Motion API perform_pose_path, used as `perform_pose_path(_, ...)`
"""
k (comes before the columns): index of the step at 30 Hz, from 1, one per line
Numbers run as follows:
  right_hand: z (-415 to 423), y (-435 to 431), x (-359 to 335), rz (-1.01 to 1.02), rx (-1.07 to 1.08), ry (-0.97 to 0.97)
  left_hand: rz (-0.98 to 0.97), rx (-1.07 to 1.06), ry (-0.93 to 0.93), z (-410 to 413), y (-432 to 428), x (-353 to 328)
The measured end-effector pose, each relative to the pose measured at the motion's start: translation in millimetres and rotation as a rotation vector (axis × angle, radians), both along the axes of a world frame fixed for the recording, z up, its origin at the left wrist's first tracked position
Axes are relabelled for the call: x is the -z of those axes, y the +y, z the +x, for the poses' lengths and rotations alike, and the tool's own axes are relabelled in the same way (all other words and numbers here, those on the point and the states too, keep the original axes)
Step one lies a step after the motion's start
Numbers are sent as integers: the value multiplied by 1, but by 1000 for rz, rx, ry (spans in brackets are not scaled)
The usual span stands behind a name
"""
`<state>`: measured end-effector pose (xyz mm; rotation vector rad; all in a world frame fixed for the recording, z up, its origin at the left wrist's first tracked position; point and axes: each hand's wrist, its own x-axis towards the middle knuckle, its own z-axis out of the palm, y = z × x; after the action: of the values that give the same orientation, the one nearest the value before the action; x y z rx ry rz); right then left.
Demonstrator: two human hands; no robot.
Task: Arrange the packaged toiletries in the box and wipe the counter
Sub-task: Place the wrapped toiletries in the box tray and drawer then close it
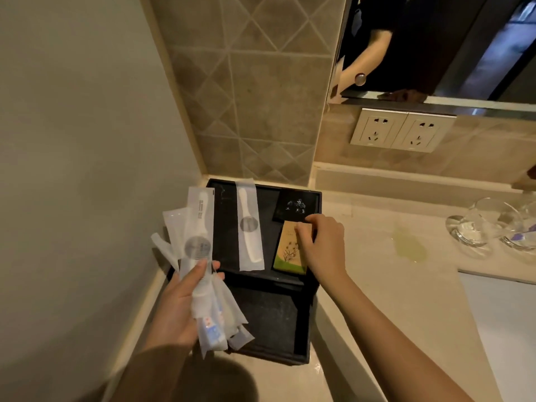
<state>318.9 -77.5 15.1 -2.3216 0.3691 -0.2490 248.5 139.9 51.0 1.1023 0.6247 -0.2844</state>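
Observation:
A black divided box (pixel 301 329) stands in the counter's back left corner. In its far compartment lie a wrapped white comb (pixel 250 227), a black packet (pixel 296 206) and a tan flowered packet (pixel 290 250). My right hand (pixel 322 245) rests its fingertips on the tan packet's upper right edge. My left hand (pixel 181 303) hovers over the box's left side, shut on a bundle of wrapped toiletries (pixel 200 256): a comb on top, toothbrush packs beneath. The near compartment holds nothing.
A yellowish spill (pixel 410 246) marks the beige counter (pixel 377 285) right of the box. Upturned glasses (pixel 481 227) sit at the far right. Twin wall sockets (pixel 401 130) hang under a mirror. A white sink rim (pixel 504 323) lies at right.

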Motion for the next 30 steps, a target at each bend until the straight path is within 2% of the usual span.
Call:
perform_pose_path(3,-17,-8,-3,-146,-94,-5,11,29,45,9,2,3)
perform_pose_path(6,-35,-15,-7,-273,-368,97,-7,69,37,11,3,7)
perform_pose_path(8,-41,-18,-7,-312,-469,151,12,61,66,10,4,7)
perform_pose_path(17,-42,-20,-14,-339,-502,117,-6,32,97,6,8,-1)
perform_pose_path(20,-30,1,-25,-451,-572,-16,13,46,107,-1,11,-4)
perform_pose_path(23,-4,35,-30,-579,-722,18,9,47,97,-7,10,-9)
perform_pose_path(26,20,67,-25,-681,-665,141,-11,30,86,-9,11,-14)
perform_pose_path(30,31,95,-18,-581,-456,234,-41,22,86,-13,14,-16)
